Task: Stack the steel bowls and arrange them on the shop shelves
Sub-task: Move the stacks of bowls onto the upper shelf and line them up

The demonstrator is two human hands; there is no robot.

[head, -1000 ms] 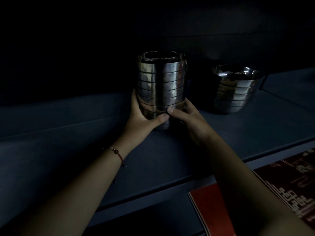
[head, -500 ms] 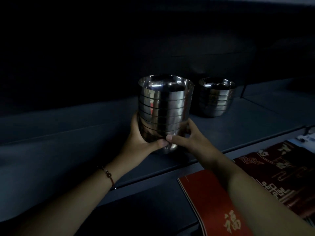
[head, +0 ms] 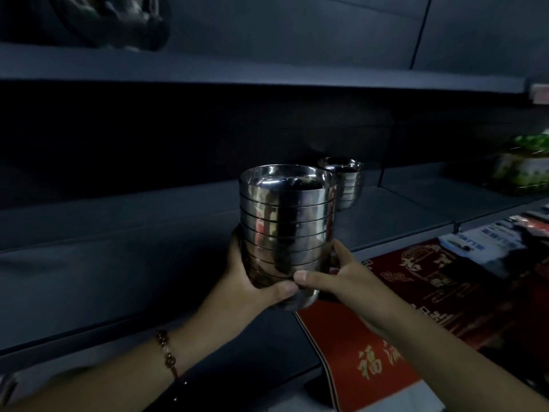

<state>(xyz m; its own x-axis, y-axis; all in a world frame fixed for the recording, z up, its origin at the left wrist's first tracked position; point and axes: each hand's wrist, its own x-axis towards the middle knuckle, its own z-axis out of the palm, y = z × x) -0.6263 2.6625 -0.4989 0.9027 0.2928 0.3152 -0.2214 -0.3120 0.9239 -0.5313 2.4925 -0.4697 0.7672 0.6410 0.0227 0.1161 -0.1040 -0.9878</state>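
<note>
- Both grips clamp the bowl stack [head: 286, 233]: left hand [head: 252, 281], right hand [head: 335, 278].
- Done: a second stack [head: 346, 182] sits on the shelf [head: 118, 263].
- Left: shelving this held stack.

Dark grey middle shelf [head: 124, 263] ran across the frame w/ a short stack of steel bowls [head: 344, 182] upright near its back edge, right of centre. A green-and-white packet [head: 523, 171] sat at the far right end. Upper shelf [head: 267, 75] carried a dim metal item [head: 118, 22] at its left end, too blurred to ID. Red printed packs [head: 416, 307] lay on the lower level, right side.
</note>
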